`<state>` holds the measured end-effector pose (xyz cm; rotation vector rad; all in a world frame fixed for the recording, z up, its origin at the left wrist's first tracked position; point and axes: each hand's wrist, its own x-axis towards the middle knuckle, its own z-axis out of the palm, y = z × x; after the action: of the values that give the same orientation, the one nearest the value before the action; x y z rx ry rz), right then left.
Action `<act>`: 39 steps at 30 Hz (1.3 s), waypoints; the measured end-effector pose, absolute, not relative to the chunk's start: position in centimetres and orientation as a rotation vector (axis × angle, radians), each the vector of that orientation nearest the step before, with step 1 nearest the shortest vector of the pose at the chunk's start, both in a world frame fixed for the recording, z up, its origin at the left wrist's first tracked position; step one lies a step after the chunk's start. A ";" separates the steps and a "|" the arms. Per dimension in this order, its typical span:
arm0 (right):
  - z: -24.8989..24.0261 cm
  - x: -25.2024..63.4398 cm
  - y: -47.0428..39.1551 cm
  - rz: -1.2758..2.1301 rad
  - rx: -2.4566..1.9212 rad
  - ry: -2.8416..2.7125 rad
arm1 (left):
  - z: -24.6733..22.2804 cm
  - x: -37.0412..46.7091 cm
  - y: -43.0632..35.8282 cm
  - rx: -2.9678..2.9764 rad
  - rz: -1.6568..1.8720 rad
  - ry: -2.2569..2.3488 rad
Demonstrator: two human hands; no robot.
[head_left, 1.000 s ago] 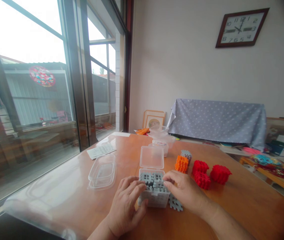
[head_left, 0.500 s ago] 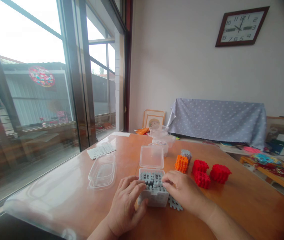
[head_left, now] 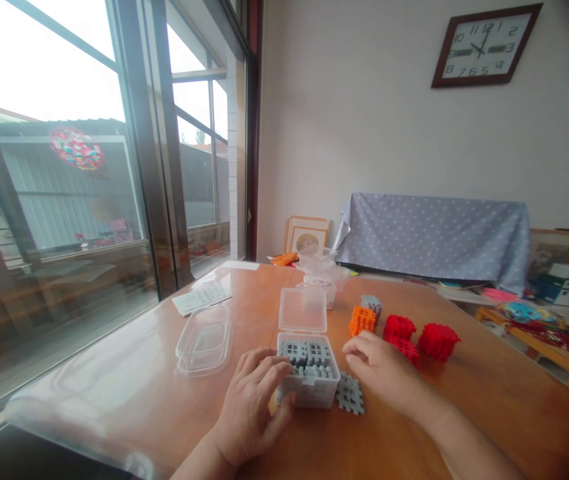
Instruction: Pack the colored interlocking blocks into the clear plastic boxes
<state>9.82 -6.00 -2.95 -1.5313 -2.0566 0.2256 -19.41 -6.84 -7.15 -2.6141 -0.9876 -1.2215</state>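
A clear plastic box (head_left: 309,397) with its lid (head_left: 303,311) raised stands before me, filled with grey interlocking pieces (head_left: 304,355). My left hand (head_left: 255,403) rests against the box's left side, fingers apart and fingertips at its rim. To the right of the box, my right hand (head_left: 381,370) hovers with curled fingers; whether anything small is between them is hidden. Below that hand lies a loose grey lattice piece (head_left: 350,393) on the table. Beyond it are an orange block stack (head_left: 363,321), a grey stack (head_left: 371,305) and red stacks (head_left: 439,341).
An empty clear container (head_left: 204,340) sits left of the box on the wooden table (head_left: 134,373), with printed sheets (head_left: 201,297) behind it. More clear containers (head_left: 318,267) stand at the far edge. Window panes run along the left.
My right hand has moved right, away from the box, uncovering its right rim and more of the loose grey piece. My left hand stays at the box. The view has shifted slightly.
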 end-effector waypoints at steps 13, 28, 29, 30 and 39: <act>-5.8 10.8 -8.9 0.438 -1.728 -2.170 | -7.2 -19.3 -6.8 -2.619 -1.205 -0.983; -2.8 11.2 -6.7 0.669 -1.332 -1.680 | -7.2 -19.3 -6.9 -2.627 -1.235 -0.986; -2.3 10.3 -6.7 0.652 -1.304 -1.709 | -7.2 -19.3 -6.9 -2.628 -1.230 -0.986; -1.9 9.3 -6.7 0.623 -1.282 -1.757 | -7.2 -19.3 -6.9 -2.631 -1.223 -0.987; -1.5 3.1 -5.2 0.419 -1.183 -1.913 | -7.1 -19.3 -7.1 -2.636 -1.225 -0.996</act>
<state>3.12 -5.25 -1.54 -1.1831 -1.9129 0.4190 -19.30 -7.14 -7.07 -2.6359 -0.9960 -1.2248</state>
